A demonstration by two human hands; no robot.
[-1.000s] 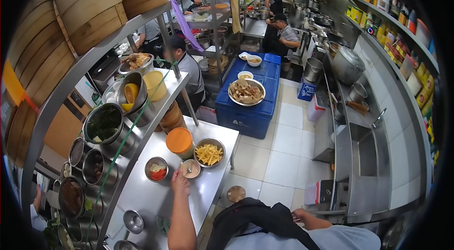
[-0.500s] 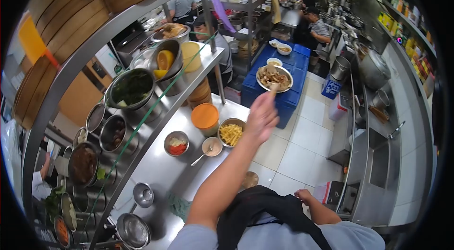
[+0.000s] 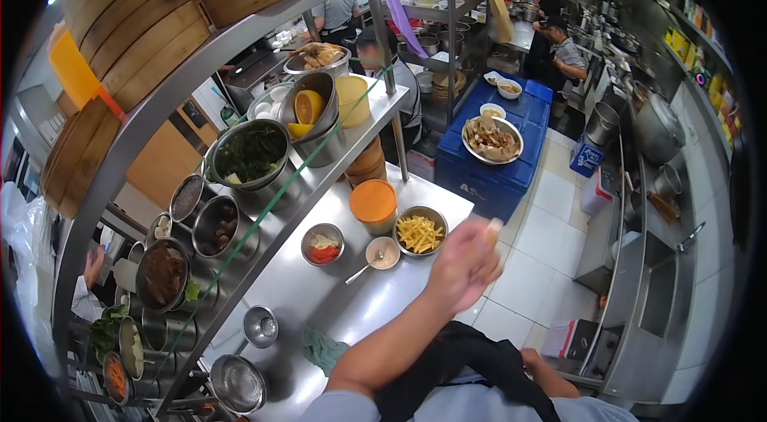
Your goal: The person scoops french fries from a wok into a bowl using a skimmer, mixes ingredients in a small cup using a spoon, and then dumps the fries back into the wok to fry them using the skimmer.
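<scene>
My left hand (image 3: pixel 466 265) is raised over the front edge of the steel counter, fingers curled together and somewhat blurred. A small pale piece (image 3: pixel 494 228), which looks like food, sticks up from its fingertips. Nearest to it on the counter stands a steel bowl of yellow fries (image 3: pixel 420 233). Beside that are a small cup of pinkish sauce with a spoon (image 3: pixel 383 253), an orange-lidded tub (image 3: pixel 373 202) and a bowl of red and pale chopped food (image 3: pixel 323 245). My right hand (image 3: pixel 530 360) hangs low by my side, its fingers mostly hidden behind my body.
A blue chest (image 3: pixel 487 182) beyond the counter bears a bowl of browned meat pieces (image 3: pixel 491 140) and smaller bowls. Above the counter, a steel shelf (image 3: pixel 276 218) carries several food containers and bamboo steamers (image 3: pixel 148 15). A sink (image 3: pixel 659 294) lies right. Several people work farther back.
My left hand has drawn back from near the meat bowl toward my body, with the pale piece at its fingertips. My right hand has moved closer to my body. The view has shifted.
</scene>
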